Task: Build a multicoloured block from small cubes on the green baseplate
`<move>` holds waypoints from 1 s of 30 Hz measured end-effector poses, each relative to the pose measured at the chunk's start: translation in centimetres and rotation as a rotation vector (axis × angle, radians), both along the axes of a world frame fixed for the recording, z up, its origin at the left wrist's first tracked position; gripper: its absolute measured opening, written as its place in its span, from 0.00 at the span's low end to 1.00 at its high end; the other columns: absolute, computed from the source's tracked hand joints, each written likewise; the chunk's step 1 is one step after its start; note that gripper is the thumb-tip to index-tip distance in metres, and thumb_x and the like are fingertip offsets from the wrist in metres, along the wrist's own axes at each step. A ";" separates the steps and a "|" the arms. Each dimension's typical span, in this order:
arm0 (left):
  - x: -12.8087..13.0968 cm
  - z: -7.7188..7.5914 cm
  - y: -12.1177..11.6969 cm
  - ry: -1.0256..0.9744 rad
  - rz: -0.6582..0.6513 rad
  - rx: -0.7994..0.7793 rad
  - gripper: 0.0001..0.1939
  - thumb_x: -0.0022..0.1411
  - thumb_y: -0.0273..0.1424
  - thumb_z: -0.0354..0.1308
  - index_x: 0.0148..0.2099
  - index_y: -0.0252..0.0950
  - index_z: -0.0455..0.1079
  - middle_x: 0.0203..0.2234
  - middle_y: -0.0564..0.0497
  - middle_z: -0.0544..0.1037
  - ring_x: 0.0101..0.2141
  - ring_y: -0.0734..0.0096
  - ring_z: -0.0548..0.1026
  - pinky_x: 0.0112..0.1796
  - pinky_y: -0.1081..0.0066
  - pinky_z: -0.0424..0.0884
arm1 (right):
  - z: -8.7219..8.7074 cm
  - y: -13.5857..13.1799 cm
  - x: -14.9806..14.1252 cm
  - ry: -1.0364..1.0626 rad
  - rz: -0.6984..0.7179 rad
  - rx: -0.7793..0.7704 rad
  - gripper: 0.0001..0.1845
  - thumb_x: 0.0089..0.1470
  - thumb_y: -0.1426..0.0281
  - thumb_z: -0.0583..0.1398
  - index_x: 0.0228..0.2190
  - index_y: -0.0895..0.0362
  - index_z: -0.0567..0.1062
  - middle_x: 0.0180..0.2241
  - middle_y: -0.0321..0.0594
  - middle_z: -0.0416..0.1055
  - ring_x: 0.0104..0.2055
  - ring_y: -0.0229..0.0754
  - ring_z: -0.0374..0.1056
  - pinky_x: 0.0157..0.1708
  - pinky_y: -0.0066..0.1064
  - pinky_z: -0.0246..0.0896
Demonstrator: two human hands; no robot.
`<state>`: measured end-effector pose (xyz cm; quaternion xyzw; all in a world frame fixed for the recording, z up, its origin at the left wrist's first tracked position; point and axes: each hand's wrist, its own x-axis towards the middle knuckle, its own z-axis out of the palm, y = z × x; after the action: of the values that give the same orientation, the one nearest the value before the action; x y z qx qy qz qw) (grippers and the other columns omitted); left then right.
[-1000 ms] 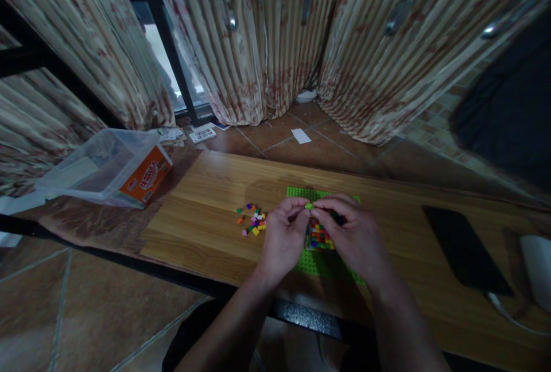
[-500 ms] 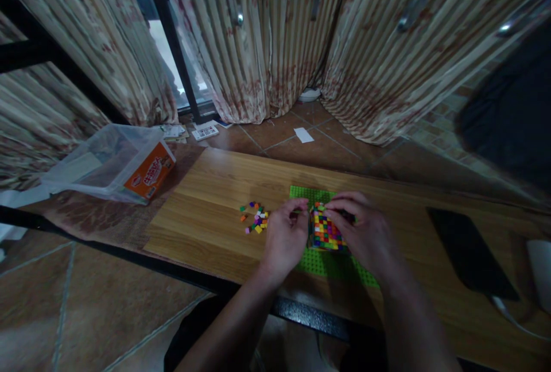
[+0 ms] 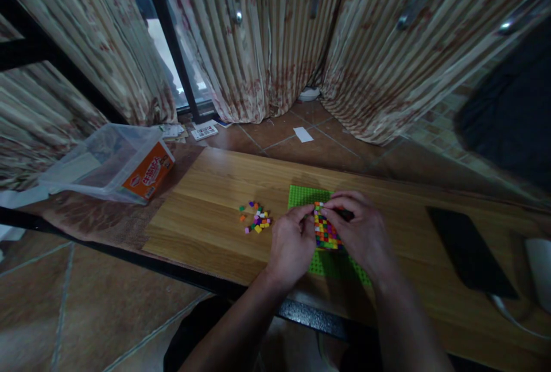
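A block of small multicoloured building bricks (image 3: 328, 233) stands over a green studded baseplate (image 3: 301, 194) on the wooden table. My left hand (image 3: 291, 245) is closed at the block's left side, its fingertips against the far left corner. From the right, my right hand (image 3: 364, 228) wraps round the block, thumb and fingertips bent over its far end near the left fingertips. Any single brick between the fingertips is too small to make out. Loose small bricks (image 3: 258, 220) in several colours lie on the table left of my left hand.
A clear plastic bin (image 3: 107, 159) with an orange label stands at the left end. On the right lie a black phone-like slab (image 3: 471, 251) with a white cable and a white object (image 3: 539, 271). A dark metal edge (image 3: 310, 316) runs along the table's front.
My left hand has moved right and slightly forward, and its fingertips now meet the block's far left corner, where a gap showed before. My right hand stays nearly in place.
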<state>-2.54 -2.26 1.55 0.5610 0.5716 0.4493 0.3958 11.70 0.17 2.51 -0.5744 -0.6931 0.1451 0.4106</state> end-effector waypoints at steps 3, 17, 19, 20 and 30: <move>0.0 0.3 -0.1 0.049 -0.008 0.027 0.16 0.64 0.24 0.53 0.49 0.36 0.78 0.45 0.45 0.83 0.43 0.62 0.81 0.49 0.63 0.75 | 0.0 -0.1 -0.1 0.026 -0.010 -0.008 0.08 0.54 0.65 0.62 0.26 0.52 0.79 0.36 0.40 0.74 0.41 0.46 0.71 0.44 0.42 0.65; 0.0 0.3 -0.2 0.260 -0.067 0.123 0.18 0.65 0.23 0.49 0.51 0.34 0.77 0.45 0.41 0.82 0.45 0.58 0.80 0.49 0.60 0.75 | -0.3 0.0 -0.6 0.075 -0.055 -0.053 0.09 0.53 0.65 0.62 0.23 0.52 0.78 0.30 0.38 0.74 0.36 0.45 0.70 0.40 0.40 0.63; 0.0 0.4 -0.2 0.266 -0.064 0.106 0.18 0.66 0.23 0.49 0.51 0.34 0.77 0.45 0.42 0.82 0.44 0.59 0.81 0.49 0.62 0.74 | -0.4 0.0 -0.7 0.083 -0.063 -0.059 0.10 0.53 0.64 0.62 0.23 0.52 0.78 0.30 0.38 0.74 0.36 0.45 0.70 0.40 0.40 0.63; 0.0 0.5 -0.1 0.262 -0.060 0.093 0.17 0.66 0.24 0.49 0.51 0.34 0.77 0.44 0.42 0.82 0.44 0.59 0.81 0.49 0.62 0.74 | -0.4 0.0 -0.6 0.098 -0.063 -0.062 0.10 0.53 0.64 0.62 0.23 0.52 0.78 0.30 0.38 0.75 0.36 0.45 0.70 0.40 0.40 0.63; -0.2 -0.4 1.9 -0.174 0.053 -0.016 0.13 0.66 0.32 0.54 0.47 0.35 0.78 0.43 0.44 0.83 0.42 0.60 0.80 0.45 0.64 0.74 | -0.2 0.1 0.4 0.307 -0.205 -0.188 0.17 0.52 0.56 0.62 0.35 0.54 0.82 0.38 0.43 0.81 0.41 0.48 0.75 0.45 0.41 0.66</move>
<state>-2.74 -0.32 1.14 0.5014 0.5532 0.5021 0.4364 12.06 0.25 2.34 -0.6487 -0.5438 0.2524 0.4687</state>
